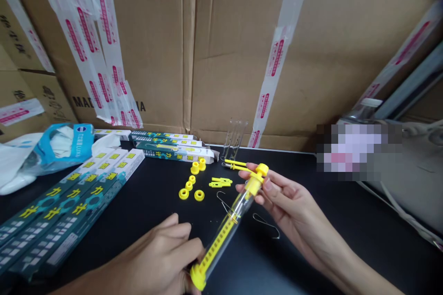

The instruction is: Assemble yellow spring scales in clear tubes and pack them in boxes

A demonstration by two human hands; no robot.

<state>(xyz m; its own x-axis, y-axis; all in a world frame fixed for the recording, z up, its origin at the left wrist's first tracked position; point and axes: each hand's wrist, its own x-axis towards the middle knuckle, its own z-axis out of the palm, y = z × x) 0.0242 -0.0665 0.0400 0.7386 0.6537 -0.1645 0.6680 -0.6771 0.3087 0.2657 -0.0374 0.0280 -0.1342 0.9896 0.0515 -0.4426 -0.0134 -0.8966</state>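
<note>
My right hand (pixel 284 198) is closed round the upper end of a tubular spring scale (pixel 221 235), with thumb and fingers at its yellow top cap. The scale has a clear tube with a yellow graduated strip inside, and it tilts down to the left. My left hand (pixel 166 253) is closed at the yellow bottom cap; its fingertips are partly hidden. Beyond the tube lie several yellow rings and caps (pixel 199 196), small yellow flat clips (pixel 220 183) and yellow rods (pixel 235 167). Bent wire hooks (pixel 266 226) lie on either side of the tube.
Several printed long boxes (pixel 93 198) lie at left, with more boxes (pixel 173 153) at the back. Clear tubes (pixel 235 140) stand near the taped cardboard wall (pixel 221 55). A blue plastic packet (pixel 71 145) is at left. A bottle (pixel 365 108) stands at right, beside a pixelated patch.
</note>
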